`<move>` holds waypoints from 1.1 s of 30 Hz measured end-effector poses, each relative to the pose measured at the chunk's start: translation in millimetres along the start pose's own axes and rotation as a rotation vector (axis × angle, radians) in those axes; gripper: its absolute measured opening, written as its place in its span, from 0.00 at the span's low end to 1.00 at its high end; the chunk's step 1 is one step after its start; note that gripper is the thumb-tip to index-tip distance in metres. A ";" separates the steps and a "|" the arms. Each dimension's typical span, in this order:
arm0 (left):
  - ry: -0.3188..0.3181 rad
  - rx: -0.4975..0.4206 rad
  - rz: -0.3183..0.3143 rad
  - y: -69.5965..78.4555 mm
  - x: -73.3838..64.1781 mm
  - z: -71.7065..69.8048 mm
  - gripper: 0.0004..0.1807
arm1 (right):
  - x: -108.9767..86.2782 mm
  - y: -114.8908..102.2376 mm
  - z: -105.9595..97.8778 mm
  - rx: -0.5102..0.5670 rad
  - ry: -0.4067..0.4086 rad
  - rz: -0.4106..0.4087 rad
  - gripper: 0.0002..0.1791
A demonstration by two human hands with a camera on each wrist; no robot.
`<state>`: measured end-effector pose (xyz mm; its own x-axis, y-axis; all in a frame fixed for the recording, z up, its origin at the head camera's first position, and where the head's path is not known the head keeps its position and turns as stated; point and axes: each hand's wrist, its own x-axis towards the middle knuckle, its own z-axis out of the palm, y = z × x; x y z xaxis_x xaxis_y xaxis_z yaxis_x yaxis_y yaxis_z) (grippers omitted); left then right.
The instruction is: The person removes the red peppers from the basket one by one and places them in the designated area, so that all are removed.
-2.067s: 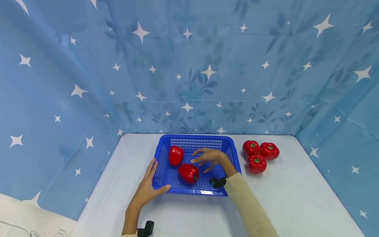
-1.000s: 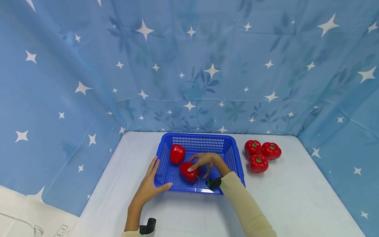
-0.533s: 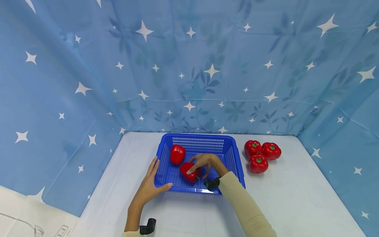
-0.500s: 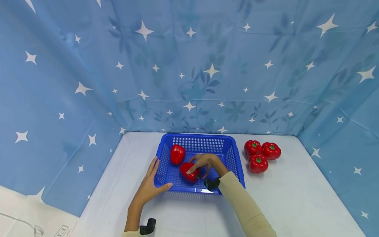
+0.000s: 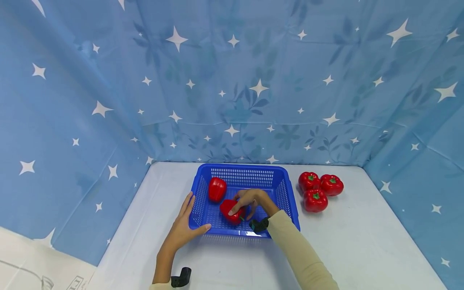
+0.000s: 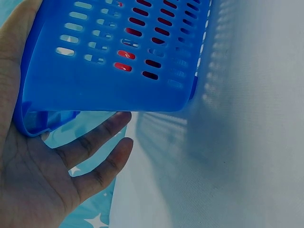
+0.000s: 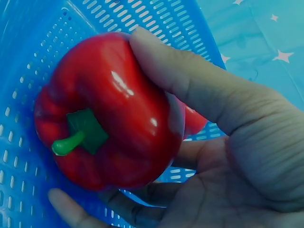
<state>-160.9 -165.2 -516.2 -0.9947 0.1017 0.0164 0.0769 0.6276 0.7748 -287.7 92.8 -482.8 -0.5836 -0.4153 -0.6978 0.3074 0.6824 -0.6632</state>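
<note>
My right hand (image 5: 250, 200) grips a red bell pepper (image 5: 231, 213) inside the blue plastic basket (image 5: 239, 233). In the right wrist view the thumb (image 7: 180, 71) lies over one side of that bell pepper (image 7: 114, 114) and the fingers pass beneath it; its green stem points away from the palm. My left hand (image 5: 181, 227) rests at the basket's near left corner, its fingers extended along the outer wall and the thumb over the front rim. The left wrist view shows two straight fingers beside the basket wall (image 6: 104, 95). Another red bell pepper (image 5: 217, 189) lies at the basket's back left.
Three red bell peppers stand together to the right of the basket, the nearest (image 5: 315, 200) with its stem facing up. All of this is on a white table (image 5: 362, 241), backed by a blue curtain (image 5: 203, 96) with white stars.
My right hand has come left and down from hovering over the basket and taken hold of the nearer bell pepper. In the last half second almost nothing has moved. The left hand has stayed put.
</note>
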 end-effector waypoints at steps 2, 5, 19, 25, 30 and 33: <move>0.000 0.000 0.001 0.1 0.3 -0.2 0.62 | 0.1 0.2 0.1 -0.004 0.009 -0.002 0.46; 0.000 -0.002 0.000 0.7 0.2 -0.5 0.62 | 0.0 1.0 0.9 -0.003 0.035 -0.002 0.48; -0.007 0.003 0.009 2.8 0.1 -1.7 0.61 | -7.3 0.3 -5.1 0.037 0.068 -0.050 0.46; -0.010 0.014 0.009 1.9 1.8 -2.9 0.61 | -12.4 -2.4 -7.5 0.063 0.077 -0.057 0.46; -0.006 0.009 0.006 1.8 1.5 -2.3 0.62 | -15.6 -1.8 -9.6 0.063 0.069 -0.089 0.46; -0.007 0.002 0.006 1.8 0.6 -1.9 0.62 | -16.2 0.0 -10.3 0.070 0.050 -0.118 0.46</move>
<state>-161.5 -165.5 -513.5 -0.9937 0.1112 0.0166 0.0833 0.6286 0.7732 -286.0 105.8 -468.7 -0.6549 -0.4584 -0.6008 0.2855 0.5860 -0.7583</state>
